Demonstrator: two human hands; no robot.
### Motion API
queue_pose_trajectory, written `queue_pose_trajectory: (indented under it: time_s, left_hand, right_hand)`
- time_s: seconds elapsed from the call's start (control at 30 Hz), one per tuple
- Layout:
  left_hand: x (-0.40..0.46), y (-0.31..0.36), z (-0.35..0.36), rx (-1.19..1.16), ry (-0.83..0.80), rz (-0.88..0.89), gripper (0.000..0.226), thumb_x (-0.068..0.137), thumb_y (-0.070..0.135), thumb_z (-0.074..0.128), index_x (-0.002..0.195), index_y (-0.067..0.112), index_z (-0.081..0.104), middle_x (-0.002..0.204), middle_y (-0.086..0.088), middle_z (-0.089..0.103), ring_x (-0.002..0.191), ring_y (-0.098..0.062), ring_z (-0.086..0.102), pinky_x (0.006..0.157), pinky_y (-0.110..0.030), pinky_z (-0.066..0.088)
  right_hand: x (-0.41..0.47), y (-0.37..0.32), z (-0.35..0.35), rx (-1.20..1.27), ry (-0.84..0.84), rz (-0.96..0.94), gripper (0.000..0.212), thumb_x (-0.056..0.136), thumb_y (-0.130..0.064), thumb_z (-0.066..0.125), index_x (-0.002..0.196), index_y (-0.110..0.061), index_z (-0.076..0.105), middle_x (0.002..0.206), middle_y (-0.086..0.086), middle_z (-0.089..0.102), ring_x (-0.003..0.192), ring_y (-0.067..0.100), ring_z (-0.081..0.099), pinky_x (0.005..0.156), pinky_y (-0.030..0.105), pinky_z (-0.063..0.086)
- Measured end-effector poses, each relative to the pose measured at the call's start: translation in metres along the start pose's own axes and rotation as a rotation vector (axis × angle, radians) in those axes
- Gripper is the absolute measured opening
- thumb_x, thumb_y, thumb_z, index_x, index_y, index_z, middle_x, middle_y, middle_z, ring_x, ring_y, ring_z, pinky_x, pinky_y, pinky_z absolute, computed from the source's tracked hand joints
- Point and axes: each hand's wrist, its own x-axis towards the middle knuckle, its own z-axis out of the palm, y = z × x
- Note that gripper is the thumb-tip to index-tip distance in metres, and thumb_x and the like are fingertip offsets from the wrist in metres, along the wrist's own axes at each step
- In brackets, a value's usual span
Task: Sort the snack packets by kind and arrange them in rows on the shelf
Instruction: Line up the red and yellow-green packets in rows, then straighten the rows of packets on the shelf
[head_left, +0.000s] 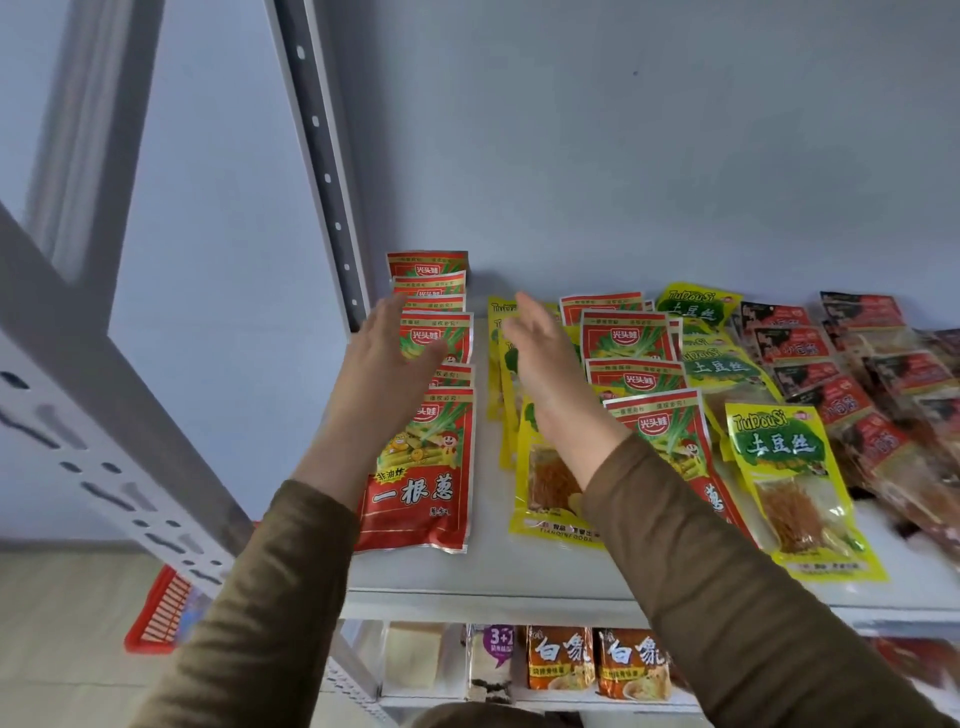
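Your sleeves (727, 597) fill the foreground, both arms reaching over the shelf (519, 577). Your left hand (387, 358) lies with straight fingers on the left edge of the red row (431, 415), which runs front to back in overlapping packets. Your right hand (540, 358) hovers over the yellow row (524, 467) just right of it, fingers straight and together, gripping nothing. Further right lie a second red stack (634, 364), more yellow packets (789, 478), and dark packets (878, 384) at the far right. Below the shelf sit orange noodle packs (597, 660), and a red basket (161, 613) is at lower left.
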Motion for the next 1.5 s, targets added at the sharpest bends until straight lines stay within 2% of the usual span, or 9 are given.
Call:
queue_pose_trajectory:
  time_s: [0.07,0.13,0.27,0.4,0.6,0.93,1.1,1.3,1.5]
  left_hand:
    - [-0.014,0.018,0.013,0.076,-0.063,0.141,0.061,0.103,0.038,0.055,0.158,0.024,0.031,0.163,0.0,0.033,0.143,-0.028,0.042,0.12,-0.047,0.032]
    - [-0.025,0.034,0.037,0.172,-0.184,0.242,0.06,0.105,0.028,0.05,0.159,0.016,0.028,0.168,-0.006,0.021,0.155,-0.025,0.019,0.123,-0.035,0.013]
    - [-0.026,0.046,0.101,0.436,-0.399,0.328,0.063,0.107,0.033,0.037,0.162,0.012,0.012,0.17,-0.016,0.003,0.158,-0.031,-0.001,0.126,-0.044,0.005]
    - [-0.021,0.042,0.139,0.512,-0.402,0.287,0.07,0.105,0.047,0.025,0.163,0.021,-0.004,0.171,-0.009,0.001,0.158,-0.03,0.0,0.127,-0.049,0.005]
    - [-0.025,0.026,0.146,0.524,-0.368,0.245,0.07,0.102,0.054,0.023,0.164,0.026,0.002,0.172,-0.002,0.002,0.158,-0.023,-0.002,0.128,-0.047,0.005]
    - [-0.018,0.028,0.127,0.633,-0.352,0.218,0.067,0.1,0.052,0.036,0.161,0.028,0.02,0.171,-0.001,0.013,0.158,-0.021,0.004,0.127,-0.043,0.003]
    - [-0.026,0.041,0.14,0.589,-0.278,0.148,0.07,0.1,0.059,0.023,0.162,0.032,0.009,0.171,-0.007,-0.001,0.157,-0.026,-0.009,0.126,-0.048,-0.004]
    - [-0.036,0.036,0.148,0.478,-0.234,0.078,0.069,0.101,0.06,0.03,0.161,0.035,0.008,0.172,-0.002,0.002,0.158,-0.025,-0.005,0.125,-0.054,0.007]
    - [-0.04,0.033,0.148,0.402,-0.204,0.101,0.069,0.102,0.058,0.032,0.162,0.034,0.008,0.172,-0.001,0.004,0.158,-0.022,-0.006,0.125,-0.05,0.011]
  right_hand:
    - [-0.002,0.0,-0.013,0.053,0.017,0.08,0.05,0.107,-0.041,0.041,0.155,-0.029,0.034,0.161,-0.011,0.031,0.147,0.013,0.03,0.107,0.035,0.029]
    - [0.001,0.004,-0.023,0.093,0.038,0.185,0.058,0.104,-0.055,0.039,0.155,-0.029,0.035,0.161,-0.009,0.033,0.147,0.015,0.03,0.113,0.044,0.025]
    - [0.01,0.01,-0.038,0.028,0.062,0.276,0.073,0.098,-0.069,0.032,0.152,-0.02,0.041,0.157,0.002,0.041,0.143,0.022,0.039,0.11,0.041,0.029]
    - [0.013,0.01,-0.052,-0.085,-0.013,0.261,0.07,0.101,-0.065,0.028,0.154,-0.02,0.037,0.159,0.002,0.037,0.145,0.022,0.035,0.114,0.04,0.028]
    - [0.025,0.012,-0.054,-0.16,-0.115,0.217,0.061,0.106,-0.055,0.028,0.155,-0.018,0.035,0.16,0.003,0.035,0.146,0.023,0.033,0.109,0.035,0.03]
    - [0.051,0.02,-0.078,-0.142,-0.035,0.177,0.057,0.108,-0.047,0.026,0.151,-0.012,0.039,0.155,0.008,0.041,0.141,0.027,0.039,0.107,0.039,0.035]
    - [0.062,0.027,-0.06,-0.049,-0.039,0.241,0.055,0.108,-0.041,0.034,0.155,-0.013,0.032,0.157,0.008,0.036,0.141,0.025,0.037,0.098,0.034,0.033]
    - [0.087,0.03,-0.063,0.085,0.054,0.433,0.043,0.106,-0.016,0.044,0.147,-0.003,0.04,0.152,0.017,0.041,0.139,0.03,0.04,0.111,0.041,0.032]
    - [0.102,0.025,-0.052,0.176,0.021,0.469,0.064,0.1,-0.025,0.062,0.152,-0.002,0.033,0.158,0.013,0.036,0.146,0.028,0.033,0.116,0.041,0.025]
